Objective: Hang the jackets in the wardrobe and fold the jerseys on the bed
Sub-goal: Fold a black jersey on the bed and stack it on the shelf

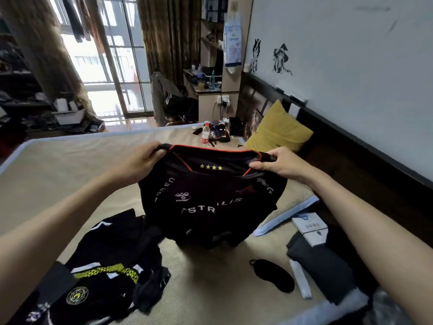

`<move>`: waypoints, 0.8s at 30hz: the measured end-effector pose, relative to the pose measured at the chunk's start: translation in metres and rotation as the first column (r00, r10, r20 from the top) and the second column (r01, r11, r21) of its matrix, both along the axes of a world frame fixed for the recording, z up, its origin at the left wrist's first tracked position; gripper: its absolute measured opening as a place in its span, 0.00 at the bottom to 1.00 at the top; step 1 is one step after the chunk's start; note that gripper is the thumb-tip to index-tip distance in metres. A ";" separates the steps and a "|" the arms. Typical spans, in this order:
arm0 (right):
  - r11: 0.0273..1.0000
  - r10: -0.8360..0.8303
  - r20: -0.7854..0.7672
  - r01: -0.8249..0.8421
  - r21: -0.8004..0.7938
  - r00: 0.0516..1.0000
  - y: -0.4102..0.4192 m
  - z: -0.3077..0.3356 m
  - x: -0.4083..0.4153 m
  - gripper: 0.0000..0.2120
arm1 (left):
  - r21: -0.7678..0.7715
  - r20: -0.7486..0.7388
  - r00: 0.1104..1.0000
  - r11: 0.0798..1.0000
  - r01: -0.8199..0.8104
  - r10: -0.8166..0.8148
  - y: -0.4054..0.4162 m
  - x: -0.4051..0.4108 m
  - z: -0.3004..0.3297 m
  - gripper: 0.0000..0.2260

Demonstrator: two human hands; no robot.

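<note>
Black jersey (210, 198): held up over the bed (70, 165), print side toward the camera, neckline with its red trim at the top, hem hanging down to touch or nearly touch the mat.
Left hand (140, 160): fingers curled round the jersey's left shoulder — a closed grip on the fabric.
Right hand (278, 165): thumb and fingers pinching the right shoulder, likewise closed on the cloth.
Key relation: the shoulder line runs left to right between the two hands, and the body of the jersey hangs below them, so its long axis is close to vertical; both hands sit at about the same height, neither clearly nearer.
Step in hand: probably spreading the jersey out before laying it flat to fold.
Coming move: it would likely call for lowering both shoulders together onto the bare mat just beyond the hem, keeping the neckline straight.
Other clothes: a heap of dark garments (105, 266) with yellow-green and white trim lies on the bed near the left forearm — not yet folded.
Nearby: a black eye mask (274, 273) lies on the mat below the jersey; a yellow pillow (278, 130) rests at the headboard.
</note>
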State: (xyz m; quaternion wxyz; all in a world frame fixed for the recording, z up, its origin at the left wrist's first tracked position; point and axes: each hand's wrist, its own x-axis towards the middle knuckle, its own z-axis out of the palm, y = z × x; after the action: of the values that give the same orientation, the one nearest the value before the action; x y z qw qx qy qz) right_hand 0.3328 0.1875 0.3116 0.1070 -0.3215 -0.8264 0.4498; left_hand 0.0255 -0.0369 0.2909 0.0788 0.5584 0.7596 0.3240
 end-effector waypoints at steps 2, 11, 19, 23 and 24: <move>0.997 0.024 0.073 -0.019 -0.072 0.997 -0.018 0.006 0.018 0.13 | 0.001 -0.029 0.998 0.999 0.053 -0.053 -0.020 0.009 0.005 0.14; 0.851 0.376 0.300 -0.199 -0.485 0.877 -0.092 0.043 0.123 0.18 | -0.261 0.287 0.877 0.849 0.459 -0.386 -0.138 0.065 0.046 0.15; 0.901 0.050 0.270 0.074 -0.428 0.962 -0.060 -0.036 0.085 0.10 | -0.257 0.364 0.881 0.876 0.408 -0.303 -0.090 0.044 -0.021 0.15; 0.917 0.033 0.300 0.090 -0.388 0.953 -0.015 -0.136 0.034 0.12 | -0.325 0.409 0.896 0.889 0.321 -0.174 -0.031 0.008 -0.119 0.17; 0.929 0.025 0.305 0.090 -0.360 0.952 -0.002 -0.168 0.021 0.11 | -0.355 0.415 0.901 0.888 0.292 -0.130 -0.016 0.000 -0.148 0.17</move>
State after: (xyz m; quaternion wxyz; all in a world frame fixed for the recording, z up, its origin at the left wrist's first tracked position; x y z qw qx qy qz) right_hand 0.3533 0.1857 0.1438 -0.0762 -0.4149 -0.7280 0.5404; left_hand 0.0250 -0.0533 0.1430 0.3744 0.5368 0.7139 0.2491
